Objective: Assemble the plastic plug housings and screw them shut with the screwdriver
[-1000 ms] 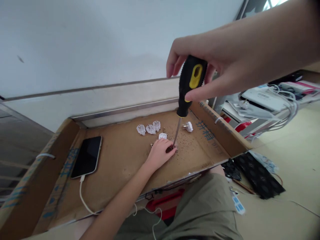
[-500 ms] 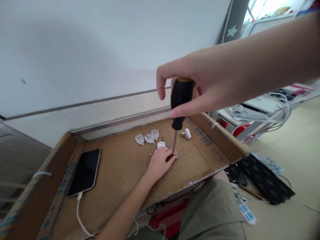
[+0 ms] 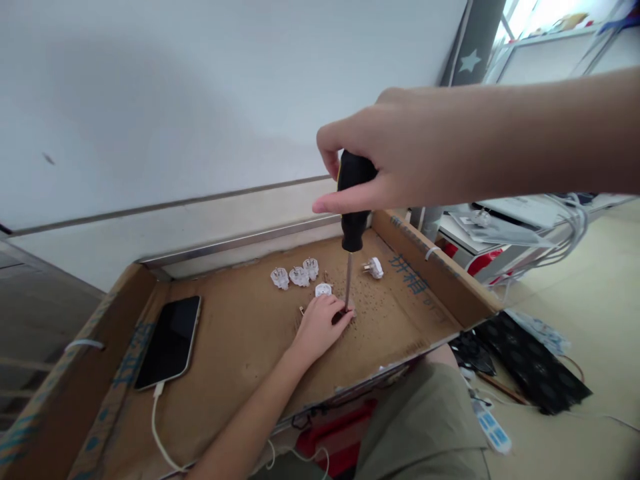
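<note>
My right hand (image 3: 373, 143) is wrapped round the black handle of a screwdriver (image 3: 354, 230), which stands nearly upright. Its metal shaft runs down to the fingertips of my left hand (image 3: 323, 323). That hand rests on the cardboard with thumb and fingers closed round a small piece mostly hidden beneath them; only a pale edge shows. Just behind the fingers lies a white plug part (image 3: 323, 289). Farther back are clear-white plug pieces (image 3: 299, 276) with metal prongs, grouped together. Another white plug (image 3: 373, 268) lies to the right on its side.
A cardboard tray (image 3: 225, 347) with raised sides holds these things, with brown crumbs scattered near the screwdriver tip. At its left lies a phone (image 3: 170, 343) on a white cable (image 3: 157, 427). A white panel (image 3: 225, 100) rises behind. On the floor at right sits a power strip (image 3: 493, 427).
My right hand has turned round the screwdriver handle, its thumb swinging to the left, and the forearm has dropped lower. My left hand stays in place.
</note>
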The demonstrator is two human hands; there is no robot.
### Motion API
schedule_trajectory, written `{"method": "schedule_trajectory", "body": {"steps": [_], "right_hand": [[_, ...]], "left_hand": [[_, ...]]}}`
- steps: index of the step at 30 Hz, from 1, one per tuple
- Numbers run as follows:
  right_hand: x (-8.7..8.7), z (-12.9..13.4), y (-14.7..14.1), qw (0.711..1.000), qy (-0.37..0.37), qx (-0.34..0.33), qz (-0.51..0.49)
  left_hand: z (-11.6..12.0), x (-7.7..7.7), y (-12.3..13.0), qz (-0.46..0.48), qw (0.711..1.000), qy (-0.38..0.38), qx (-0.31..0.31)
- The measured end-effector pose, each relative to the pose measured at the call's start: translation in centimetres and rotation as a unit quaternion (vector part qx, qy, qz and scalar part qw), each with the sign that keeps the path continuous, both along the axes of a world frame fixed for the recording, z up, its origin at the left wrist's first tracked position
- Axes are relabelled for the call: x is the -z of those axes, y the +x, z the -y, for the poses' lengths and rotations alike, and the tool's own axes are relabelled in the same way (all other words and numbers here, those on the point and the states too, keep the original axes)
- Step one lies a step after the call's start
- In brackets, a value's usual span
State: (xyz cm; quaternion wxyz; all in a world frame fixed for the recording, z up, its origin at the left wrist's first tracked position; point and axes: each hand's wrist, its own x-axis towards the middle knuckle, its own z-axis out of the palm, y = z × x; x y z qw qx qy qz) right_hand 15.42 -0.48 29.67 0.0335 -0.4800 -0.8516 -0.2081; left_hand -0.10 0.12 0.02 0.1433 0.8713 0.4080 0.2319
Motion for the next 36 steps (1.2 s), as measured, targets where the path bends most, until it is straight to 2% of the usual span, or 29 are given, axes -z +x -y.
{"method": "schedule_trajectory", "body": {"steps": [1,4,5,6,9,10,11,15,17,20,21,22,25,27,31,32,36], "right_hand": [[0.0,-0.1,0.1,1.000,-0.017,0.005,-0.006],[-0.3,-0.2,0.3,0.986,-0.158,0.046,-0.011],[-0.4,-0.3,0.3,0.982,-0.181,0.056,-0.004],[-0.5,-0.4,0.4,0.984,-0.169,0.062,0.006],[-0.5,-0.5,0.4,0.997,-0.033,0.055,0.041],[-0.6,-0.4,0.3,0.997,-0.019,0.058,0.049],[-0.7,-0.3,0.2,0.996,-0.033,0.067,0.052],[-1.3,0.2,-0.4,0.976,-0.189,0.102,0.040],[-1.3,0.2,-0.6,0.978,-0.166,0.115,0.058],[-1.1,-0.2,-0.4,0.989,-0.056,0.105,0.083],[-1.0,-0.2,-0.3,0.991,-0.040,0.098,0.082],[-1.0,-0.2,-0.2,0.992,-0.050,0.089,0.077],[-1.0,0.2,-0.1,0.986,-0.140,0.075,0.054],[-0.9,0.4,0.1,0.986,-0.145,0.072,0.046],[-0.6,0.2,0.4,0.996,-0.002,0.057,0.075],[-0.6,0.1,0.5,0.996,0.001,0.051,0.074],[-0.8,-0.1,0.6,0.986,-0.153,0.057,0.027]], "left_hand": [[0.0,0.0,0.0,0.000,1.000,0.001,0.000],[0.0,0.0,0.0,0.000,1.000,0.002,0.001],[0.0,-0.1,0.0,0.000,1.000,0.002,0.001],[0.1,-0.1,0.0,-0.001,1.000,0.002,0.001],[0.0,0.0,0.0,0.001,1.000,0.004,0.001],[0.0,0.0,0.0,0.001,1.000,0.006,0.001],[0.0,0.1,0.1,0.000,1.000,0.009,0.000],[0.1,0.2,0.2,-0.010,1.000,0.025,-0.001],[0.1,0.1,0.2,-0.010,1.000,0.023,-0.002],[0.2,-0.1,0.1,-0.006,1.000,0.013,-0.003],[0.2,-0.1,0.1,-0.004,1.000,0.011,-0.004],[0.2,-0.2,0.1,0.000,1.000,0.007,-0.003],[0.3,-0.3,0.0,0.016,1.000,-0.007,0.002],[0.3,-0.3,0.0,0.026,1.000,-0.013,0.001],[0.4,-0.4,0.1,0.023,1.000,-0.012,-0.008],[0.4,-0.4,0.1,0.019,1.000,-0.013,-0.009],[0.3,-0.3,0.1,0.015,1.000,-0.012,-0.005]]}}
